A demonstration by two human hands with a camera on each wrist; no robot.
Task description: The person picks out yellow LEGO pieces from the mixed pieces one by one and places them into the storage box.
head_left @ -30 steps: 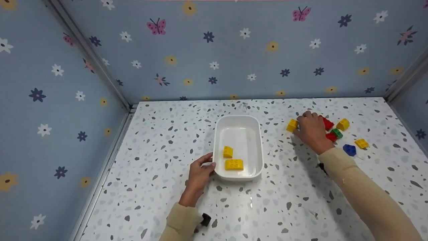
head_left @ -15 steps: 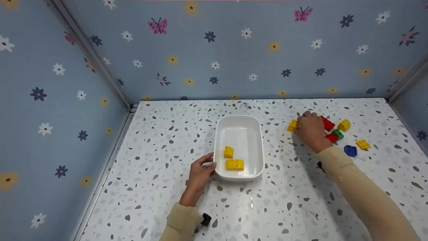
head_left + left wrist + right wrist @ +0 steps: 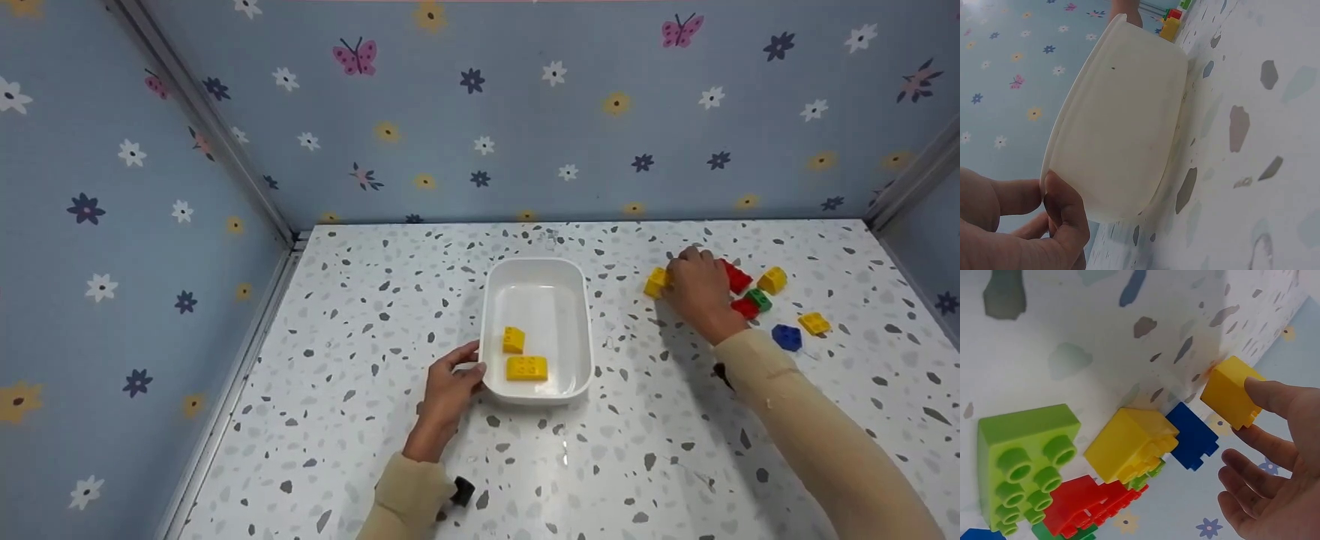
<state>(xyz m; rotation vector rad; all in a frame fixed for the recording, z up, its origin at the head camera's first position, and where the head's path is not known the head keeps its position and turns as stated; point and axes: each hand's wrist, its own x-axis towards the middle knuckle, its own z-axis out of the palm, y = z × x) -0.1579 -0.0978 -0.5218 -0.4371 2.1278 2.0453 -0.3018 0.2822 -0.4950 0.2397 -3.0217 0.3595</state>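
My left hand [image 3: 448, 386] grips the near left side of a white plastic tub [image 3: 536, 270], its thumb and fingers at the rim in the left wrist view. In the tub lie a small sloped yellow block [image 3: 513, 340] and a longer yellow block [image 3: 527, 368]. At the right, my right hand [image 3: 699, 291] pinches a yellow toy block [image 3: 1230, 392] between thumb and index finger. Beside it in the right wrist view are a second yellow block [image 3: 1129, 439], a blue block [image 3: 1192, 436], a light green block [image 3: 1027, 467] and red blocks [image 3: 1075, 503].
Right of my right hand lie a red block [image 3: 736, 277], a green block [image 3: 759, 300], a yellow block [image 3: 772, 280], a flat yellow block [image 3: 814, 323] and a blue block [image 3: 787, 337]. A flowered wall [image 3: 517, 112] stands behind the speckled table [image 3: 375, 300].
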